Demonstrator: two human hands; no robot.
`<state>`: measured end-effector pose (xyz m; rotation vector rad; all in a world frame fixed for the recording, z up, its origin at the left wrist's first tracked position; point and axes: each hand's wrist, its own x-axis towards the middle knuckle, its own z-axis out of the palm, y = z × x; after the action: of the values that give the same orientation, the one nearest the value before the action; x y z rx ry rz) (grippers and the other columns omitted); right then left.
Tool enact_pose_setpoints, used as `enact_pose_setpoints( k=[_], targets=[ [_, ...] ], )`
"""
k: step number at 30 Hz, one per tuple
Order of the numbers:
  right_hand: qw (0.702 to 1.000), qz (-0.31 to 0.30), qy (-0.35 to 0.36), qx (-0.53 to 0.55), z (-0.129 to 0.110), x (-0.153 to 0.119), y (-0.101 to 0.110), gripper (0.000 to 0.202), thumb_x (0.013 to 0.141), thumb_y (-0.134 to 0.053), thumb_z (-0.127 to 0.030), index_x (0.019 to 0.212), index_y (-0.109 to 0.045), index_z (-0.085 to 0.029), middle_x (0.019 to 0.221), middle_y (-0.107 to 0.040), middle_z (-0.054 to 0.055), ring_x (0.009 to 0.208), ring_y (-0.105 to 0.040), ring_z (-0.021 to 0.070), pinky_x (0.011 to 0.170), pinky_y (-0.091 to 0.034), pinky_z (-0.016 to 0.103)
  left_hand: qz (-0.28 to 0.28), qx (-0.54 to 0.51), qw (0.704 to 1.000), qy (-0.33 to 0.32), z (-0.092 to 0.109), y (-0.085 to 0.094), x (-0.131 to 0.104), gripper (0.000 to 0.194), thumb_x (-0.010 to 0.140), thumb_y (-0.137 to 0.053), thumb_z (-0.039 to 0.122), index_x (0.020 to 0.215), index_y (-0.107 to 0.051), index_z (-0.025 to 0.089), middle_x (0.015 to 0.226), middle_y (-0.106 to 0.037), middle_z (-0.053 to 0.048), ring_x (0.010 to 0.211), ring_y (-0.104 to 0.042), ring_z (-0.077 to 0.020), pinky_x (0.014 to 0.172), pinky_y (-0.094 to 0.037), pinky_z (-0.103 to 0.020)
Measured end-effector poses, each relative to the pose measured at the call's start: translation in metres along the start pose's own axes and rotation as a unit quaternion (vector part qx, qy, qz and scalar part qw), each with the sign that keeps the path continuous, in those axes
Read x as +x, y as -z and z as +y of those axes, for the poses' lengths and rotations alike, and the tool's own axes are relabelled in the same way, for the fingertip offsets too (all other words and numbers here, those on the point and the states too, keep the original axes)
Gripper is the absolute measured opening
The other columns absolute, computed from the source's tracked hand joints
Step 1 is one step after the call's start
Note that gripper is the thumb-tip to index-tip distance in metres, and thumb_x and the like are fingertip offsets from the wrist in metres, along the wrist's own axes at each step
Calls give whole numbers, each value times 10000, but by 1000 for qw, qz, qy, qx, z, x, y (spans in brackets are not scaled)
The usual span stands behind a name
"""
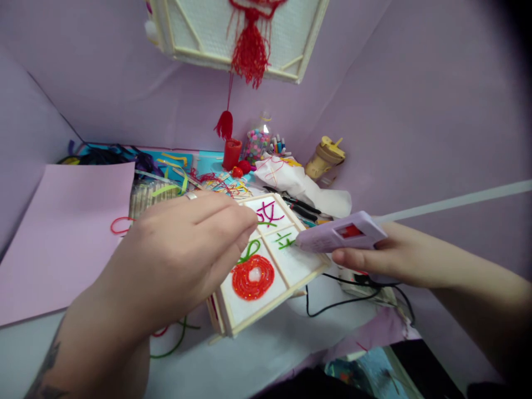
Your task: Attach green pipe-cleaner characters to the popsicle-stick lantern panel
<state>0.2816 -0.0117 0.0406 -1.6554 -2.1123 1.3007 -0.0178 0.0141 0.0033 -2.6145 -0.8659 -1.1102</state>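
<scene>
My left hand (195, 238) is closed, thumb and fingers pinched together above the left part of a wooden-framed box with white panels (301, 263). A short green strand (268, 224) runs out from its fingertips. My right hand (384, 257) grips a light purple glue gun (344, 235), its nozzle close to green strokes (285, 240) on the right panel. A long white glue stick (457, 200) sticks out behind the gun. The panels also carry a purple character (269, 214) and a red ring-shaped fruit (252, 278) with green leaves.
A white lantern-like frame (208, 33) with a red tassel (250, 55) hangs overhead. Behind are a red cup (231, 154), a bottle of pompoms (257, 141) and a yellow-lidded tumbler (326, 158). Purple card (66, 233) lies left; a black cable (332, 310) loops at right.
</scene>
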Motion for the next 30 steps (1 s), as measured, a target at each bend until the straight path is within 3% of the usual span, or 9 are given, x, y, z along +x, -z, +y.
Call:
enact_pose_setpoints(
  k=[11, 19, 30],
  targets=[
    [1000, -5, 12, -9, -2, 4, -1, 517, 853, -661, -546, 1276, -691, -252, 1037, -779, 56, 946, -741, 263, 837, -619, 350, -3, 19, 1000, 3, 0, 0, -2, 145, 996, -497, 214, 939, -630, 207, 815, -688, -11, 763, -630, -169, 682, -423, -292],
    [999, -28, 15, 15, -7, 7, -3, 503, 864, -671, -491, 1309, -664, -257, 1192, -739, 70, 1059, -711, 271, 938, -583, 394, -9, 12, 1000, 8, 0, -1, 1, 213, 985, -481, 209, 874, -662, 203, 803, -701, -14, 709, -643, -175, 617, -434, -294],
    [998, -39, 46, 14, -11, 10, -4, 470, 872, -664, -469, 1290, -678, -256, 1119, -759, 45, 1037, -715, 243, 925, -584, 340, -24, -8, 1000, 5, 0, 0, 1, 204, 958, -504, 154, 826, -649, 211, 825, -700, -17, 702, -615, -177, 611, -417, -316]
  ],
)
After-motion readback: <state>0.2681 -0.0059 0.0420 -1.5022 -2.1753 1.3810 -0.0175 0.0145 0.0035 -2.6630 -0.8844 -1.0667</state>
